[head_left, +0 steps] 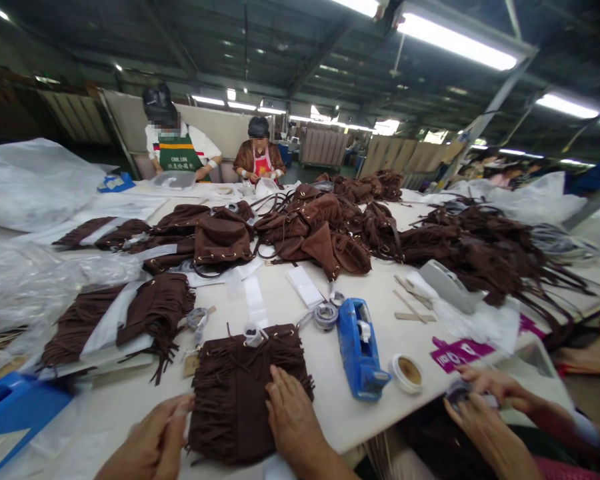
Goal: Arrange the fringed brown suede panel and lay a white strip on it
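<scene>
A dark brown fringed bag (235,400) lies flat on the white table in front of me. A wrapped grey piece (254,335) sits at its top edge among the gold eyelets. My right hand (297,423) rests palm down on the bag's right side, fingers stretched out. At the left edge of the bag, my left hand (155,437) is closed with the thumb against the fingers. Something pale shows at its fingertips, too blurred to name. Right of the bag stands a blue tape dispenser (356,357), beside a roll of tape (406,373).
Another fringed bag with a white paper band (111,319) lies at left, above a blue bin (17,427). Brown bags (315,230) are heaped mid-table. A co-worker's hands (490,407) hold something at right. Two people (180,152) work across the table. Clear plastic (35,183) is piled left.
</scene>
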Motion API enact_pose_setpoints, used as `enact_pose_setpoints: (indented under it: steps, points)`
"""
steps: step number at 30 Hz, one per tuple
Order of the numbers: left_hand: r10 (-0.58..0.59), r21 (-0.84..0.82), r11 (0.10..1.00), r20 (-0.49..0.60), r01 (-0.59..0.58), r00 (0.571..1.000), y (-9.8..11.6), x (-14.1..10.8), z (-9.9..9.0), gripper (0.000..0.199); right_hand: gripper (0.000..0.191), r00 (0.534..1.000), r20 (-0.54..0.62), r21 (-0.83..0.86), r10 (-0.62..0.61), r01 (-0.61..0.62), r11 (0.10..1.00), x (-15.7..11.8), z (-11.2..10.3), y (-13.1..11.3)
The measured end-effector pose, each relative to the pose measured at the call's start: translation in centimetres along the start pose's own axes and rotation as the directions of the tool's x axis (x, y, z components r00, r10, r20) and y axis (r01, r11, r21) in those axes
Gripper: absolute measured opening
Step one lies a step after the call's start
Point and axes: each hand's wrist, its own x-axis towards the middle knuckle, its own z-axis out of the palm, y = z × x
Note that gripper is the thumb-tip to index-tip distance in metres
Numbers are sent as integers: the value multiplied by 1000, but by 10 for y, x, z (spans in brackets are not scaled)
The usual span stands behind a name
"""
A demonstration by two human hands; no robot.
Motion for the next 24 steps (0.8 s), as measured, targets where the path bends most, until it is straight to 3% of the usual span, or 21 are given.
enact_pose_setpoints:
  steps: [3,4,6,8,14,21,24]
  points:
    - [320,-16,947,16,-320,947,55,30,35,34,25,1000,-18,-15,-12,12,1000,-1,2,1]
    - [326,46,944,25,-327,945,66,37,49,39,26,1000,-25,-20,-16,16,1000,-1,3,2]
    - [221,164,960,54,-227,974,80,47,74,44,29,999,-32,-31,-22,21,999,-2,5,3]
    - [103,233,964,107,-126,989,85,52,85,44,32,999,-29,-39,-27,26,999,-3,7,5]
    - [59,194,976,198,-98,978,96,65,72,22,33,998,-59,-37,-33,31,999,-3,10,5]
    - [32,18,999,220,-37,975,117,72,73,30,47,990,-119,-41,-80,76,996,-4,9,8]
    - [102,-127,989,242,-73,965,137,76,82,33,50,986,-127,-14,-112,111,994,-6,9,10]
